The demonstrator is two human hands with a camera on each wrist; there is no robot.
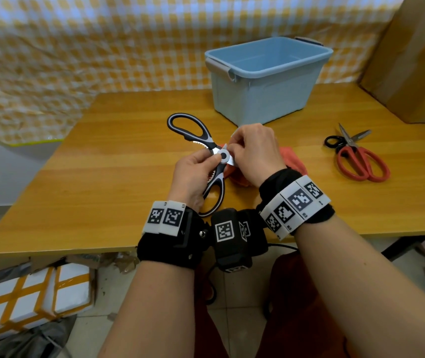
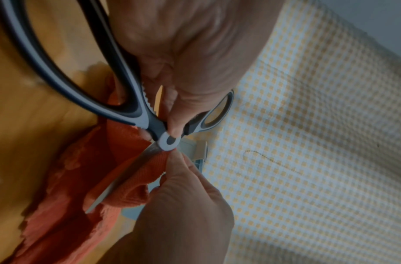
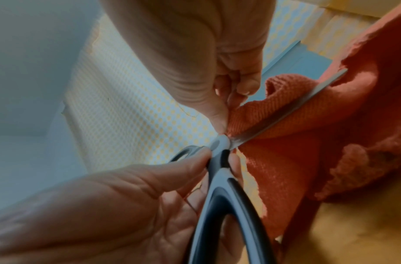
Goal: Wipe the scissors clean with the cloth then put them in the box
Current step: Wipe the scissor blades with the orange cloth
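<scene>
- The left hand (image 1: 193, 174) grips a pair of black-and-white kitchen scissors (image 1: 201, 156) near the pivot, thumb on top and fingers underneath, holding them open above the desk (image 1: 108, 161).
- One handle loop points away from the hands toward the far side of the desk; the other loop lies under the left palm, reaching back to the wrist.
- The right hand (image 1: 255, 153) pinches an orange cloth (image 2: 136, 169) around one blade, thumb and fingertips pressed together just beside the pivot.
- In the left wrist view the bare blade runs out of the fold of cloth, its tip showing past the edge.
- The rest of the cloth hangs and bunches beneath the right hand, down onto the desk.
- A light blue plastic box (image 1: 265, 81) stands open on the desk just beyond the hands, apart from them.
- Off to the right of the right hand, well apart, lie red-handled scissors (image 1: 361, 161), with black-handled scissors (image 1: 335, 142) just beside or partly under them.
- Both wrists wear black bands with square black-and-white markers.
- Yellow checked fabric (image 1: 77, 47) hangs behind the desk.
</scene>
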